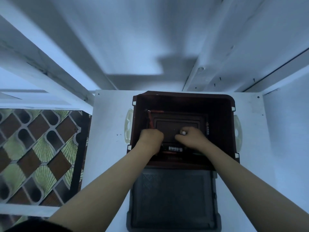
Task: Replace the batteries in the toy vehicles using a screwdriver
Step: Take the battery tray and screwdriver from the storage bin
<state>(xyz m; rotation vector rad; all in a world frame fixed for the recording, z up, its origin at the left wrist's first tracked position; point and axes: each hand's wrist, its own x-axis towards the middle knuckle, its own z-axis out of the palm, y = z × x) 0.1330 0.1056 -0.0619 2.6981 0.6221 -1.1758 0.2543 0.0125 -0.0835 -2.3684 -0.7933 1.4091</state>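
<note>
Both hands are down inside a brown box (220,113) on the white desk (108,148). The right hand (192,138) pinches a small white thing (183,132); the left hand (151,137) is curled, but I cannot tell on what. A battery (175,149) lies on the box floor between the wrists.

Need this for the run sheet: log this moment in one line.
phase: reaching into box | left hand: curled in box, hold unclear | right hand: pinches white-tipped item | battery: at near wall | lid: off, before box
</note>
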